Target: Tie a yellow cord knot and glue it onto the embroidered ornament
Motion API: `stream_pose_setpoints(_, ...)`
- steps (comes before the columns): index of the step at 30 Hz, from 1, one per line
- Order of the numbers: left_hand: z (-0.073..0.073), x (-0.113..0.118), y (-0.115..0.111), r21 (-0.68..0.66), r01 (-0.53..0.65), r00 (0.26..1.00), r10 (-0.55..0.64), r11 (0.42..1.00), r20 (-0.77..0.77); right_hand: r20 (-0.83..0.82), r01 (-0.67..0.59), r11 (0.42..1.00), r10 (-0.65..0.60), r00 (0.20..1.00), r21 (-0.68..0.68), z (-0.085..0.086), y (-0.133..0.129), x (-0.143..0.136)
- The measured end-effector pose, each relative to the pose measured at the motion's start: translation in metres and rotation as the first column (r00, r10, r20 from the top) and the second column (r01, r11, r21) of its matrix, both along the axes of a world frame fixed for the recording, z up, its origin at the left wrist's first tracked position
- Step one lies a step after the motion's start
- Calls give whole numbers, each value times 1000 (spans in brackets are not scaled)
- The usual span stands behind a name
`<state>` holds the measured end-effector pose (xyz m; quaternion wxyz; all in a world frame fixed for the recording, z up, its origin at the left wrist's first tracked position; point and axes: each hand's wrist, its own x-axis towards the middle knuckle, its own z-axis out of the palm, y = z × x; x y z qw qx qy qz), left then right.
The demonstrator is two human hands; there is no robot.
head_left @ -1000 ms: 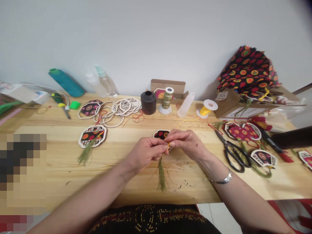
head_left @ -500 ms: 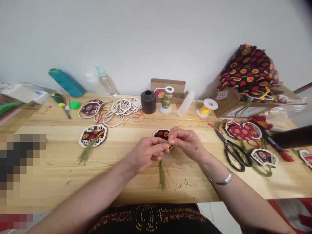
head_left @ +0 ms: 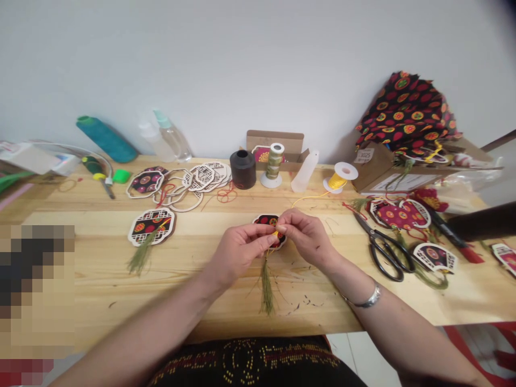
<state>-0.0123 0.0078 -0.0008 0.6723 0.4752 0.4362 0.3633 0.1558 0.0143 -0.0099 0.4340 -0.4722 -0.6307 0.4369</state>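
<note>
My left hand (head_left: pixel 245 244) pinches the yellow cord (head_left: pixel 276 233) between thumb and forefinger. Just right of it, my right hand (head_left: pixel 306 234) pinches the same cord, its fingertips nearly touching the left ones. Beneath both hands lies a patterned ornament (head_left: pixel 266 220) with a pale frame, partly covered by the fingers. Its green tassel (head_left: pixel 266 287) points toward the table's front edge. A yellow line runs from behind my right hand to a white spool (head_left: pixel 345 171) at the back.
Black scissors (head_left: pixel 389 250) lie to the right, beside more ornaments (head_left: pixel 403 214). On the left are a finished ornament with tassel (head_left: pixel 151 227) and wooden frames (head_left: pixel 212 176). A black cone (head_left: pixel 243 169), a green thread spool (head_left: pixel 274 163) and a white bottle (head_left: pixel 305 171) stand behind. A box (head_left: pixel 387 177) holds patterned cloth.
My left hand's fingers have straightened and shifted slightly up, showing more of the ornament and the top of the tassel. Both hands still pinch the cord. The view has shifted slightly.
</note>
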Motion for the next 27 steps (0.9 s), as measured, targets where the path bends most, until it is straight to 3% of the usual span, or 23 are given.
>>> stream_pose_setpoints(4,-2,1,-3,277,-35,979,88,960,-182,11,31,999,-31,999,8,0,-1,-2)
stream_pose_setpoints(10,-7,1,-7,625,23,915,235,780,-327,6,54,998,-54,999,-10,0,-3,-3)
stream_pose_setpoints(20,-4,0,-9,693,36,889,293,720,-351,-25,66,996,-67,997,-54,-1,-5,-7)
stream_pose_setpoints(27,-5,-1,-9,662,10,895,289,750,-341,34,97,995,-97,995,19,1,-7,-9)
